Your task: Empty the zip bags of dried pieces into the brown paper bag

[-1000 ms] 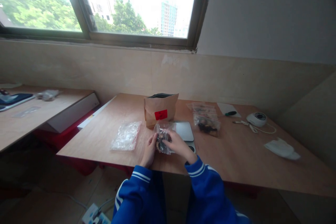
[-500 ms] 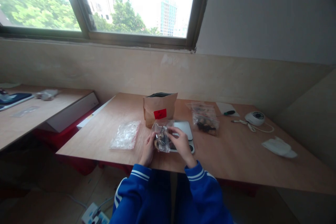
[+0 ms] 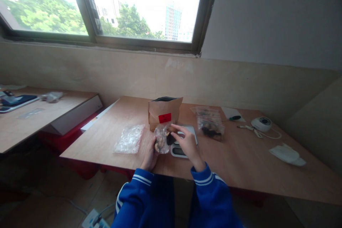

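A small clear plastic bag [image 3: 161, 139] with dark and pale pieces inside is held just above the near edge of the table [image 3: 240, 164], between the two hands. The left hand [image 3: 150, 155] is below and to the left of it, fingers curled up around its lower left corner, closed on the plastic. The right hand [image 3: 185, 141] comes in from the right, its thumb and fingers pinching the top right part of the bag near its opening, the remaining fingers loosely extended; a dark piece shows just at the fingertips. Both wrists end in blue sleeves with white stripes.

Directly under the right hand lies a flat grey scale [image 3: 184, 142], partly covered by it. Just behind the bag stands a brown paper bag [image 3: 165, 112] with a red label, its top open. To the left, apart from the hands, a stack of empty clear bags [image 3: 129, 138] lies flat. To the right of the scale sit filled clear bags [image 3: 210, 124] with dark contents. Farther right are a green-handled tool [image 3: 234, 117] on a white sheet, a round white device [image 3: 262, 123] with a cord, and a crumpled white cloth [image 3: 286, 153].
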`<action>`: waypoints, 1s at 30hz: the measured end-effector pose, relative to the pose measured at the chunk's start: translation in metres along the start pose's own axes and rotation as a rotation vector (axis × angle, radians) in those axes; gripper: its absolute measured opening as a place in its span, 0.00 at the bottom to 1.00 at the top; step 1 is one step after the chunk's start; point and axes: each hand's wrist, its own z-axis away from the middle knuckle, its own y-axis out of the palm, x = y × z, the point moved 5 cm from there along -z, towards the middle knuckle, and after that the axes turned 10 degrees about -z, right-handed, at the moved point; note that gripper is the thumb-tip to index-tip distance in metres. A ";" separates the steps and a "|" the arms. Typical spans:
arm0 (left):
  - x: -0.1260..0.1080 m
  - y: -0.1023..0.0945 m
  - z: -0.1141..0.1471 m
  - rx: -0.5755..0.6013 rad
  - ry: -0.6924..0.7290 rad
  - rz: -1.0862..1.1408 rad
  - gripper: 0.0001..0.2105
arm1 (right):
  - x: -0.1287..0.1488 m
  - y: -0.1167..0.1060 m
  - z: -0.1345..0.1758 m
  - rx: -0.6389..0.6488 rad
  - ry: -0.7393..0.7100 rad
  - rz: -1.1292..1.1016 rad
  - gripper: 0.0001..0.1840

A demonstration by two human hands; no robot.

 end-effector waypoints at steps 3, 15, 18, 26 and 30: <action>-0.004 -0.001 0.001 -0.057 0.007 0.024 0.15 | 0.012 -0.009 -0.009 -0.054 -0.048 -0.003 0.16; -0.006 -0.005 0.004 -0.185 -0.063 0.089 0.08 | 0.064 -0.021 -0.119 -0.226 -0.312 -0.092 0.18; -0.006 -0.005 0.005 -0.205 -0.065 0.102 0.07 | 0.071 -0.012 -0.138 -0.181 -0.455 0.004 0.16; -0.001 -0.012 0.002 -0.208 -0.079 0.095 0.05 | 0.056 0.012 -0.133 0.022 -0.647 0.230 0.14; -0.001 -0.013 0.004 -0.247 -0.088 0.088 0.04 | 0.052 0.016 -0.121 0.139 -0.702 0.269 0.13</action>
